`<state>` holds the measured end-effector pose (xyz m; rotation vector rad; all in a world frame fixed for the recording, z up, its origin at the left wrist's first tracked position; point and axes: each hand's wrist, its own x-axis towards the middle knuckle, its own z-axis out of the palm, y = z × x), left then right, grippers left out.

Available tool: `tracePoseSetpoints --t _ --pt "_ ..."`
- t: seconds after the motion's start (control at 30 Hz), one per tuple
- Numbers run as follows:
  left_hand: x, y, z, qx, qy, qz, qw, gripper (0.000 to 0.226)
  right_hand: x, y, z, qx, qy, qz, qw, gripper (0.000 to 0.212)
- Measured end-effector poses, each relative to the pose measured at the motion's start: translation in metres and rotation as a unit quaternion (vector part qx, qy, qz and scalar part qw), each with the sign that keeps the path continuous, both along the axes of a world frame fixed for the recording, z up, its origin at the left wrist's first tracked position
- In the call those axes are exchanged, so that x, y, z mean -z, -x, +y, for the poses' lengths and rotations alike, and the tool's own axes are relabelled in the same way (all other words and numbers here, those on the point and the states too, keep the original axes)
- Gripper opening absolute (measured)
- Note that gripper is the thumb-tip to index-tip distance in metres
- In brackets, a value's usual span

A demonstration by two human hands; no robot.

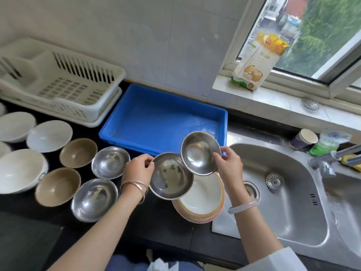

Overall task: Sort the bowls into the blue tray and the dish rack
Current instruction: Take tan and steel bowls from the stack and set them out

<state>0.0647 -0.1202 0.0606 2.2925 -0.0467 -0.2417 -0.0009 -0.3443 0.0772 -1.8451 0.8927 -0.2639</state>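
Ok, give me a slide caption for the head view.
Left hand grips one steel bowl, right hand a second steel bowl, above stacked dishes, before the blue tray and dish rack.

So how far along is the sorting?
Done: nothing; the blue tray and dish rack hold no bowls. In hand: left hand grips one steel bowl, right hand a second steel bowl. Left: two steel bowls, two brown bowls, white bowls on the counter.
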Motion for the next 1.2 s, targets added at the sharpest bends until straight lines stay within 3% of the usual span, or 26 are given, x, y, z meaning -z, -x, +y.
tracePoseSetpoints --t 0.2,0.3,0.53,0.77,0.9,1.2 --pt "0.022 0.019 0.054 -0.070 -0.040 0.038 0.996 0.011 0.018 -0.041 0.045 -0.117 0.006 0.074 0.990 0.006" --pt "0.037 0.028 0.068 -0.089 -0.053 0.068 0.992 0.011 0.026 -0.055 0.067 -0.168 0.024 0.107 0.980 0.017" --pt "0.059 0.037 0.074 -0.087 -0.066 0.084 0.990 0.011 0.045 -0.067 0.098 -0.220 0.078 0.161 0.959 0.020" --pt "0.070 0.039 0.075 -0.063 -0.074 0.076 0.992 0.010 0.060 -0.072 0.107 -0.213 0.096 0.209 0.950 0.026" --pt "0.071 0.037 0.073 -0.043 -0.079 0.074 0.993 0.010 0.060 -0.075 0.112 -0.223 0.093 0.238 0.941 0.009" --pt "0.075 0.035 0.072 -0.029 -0.083 0.054 0.995 0.024 0.067 -0.082 0.121 -0.234 0.072 0.275 0.930 0.019"
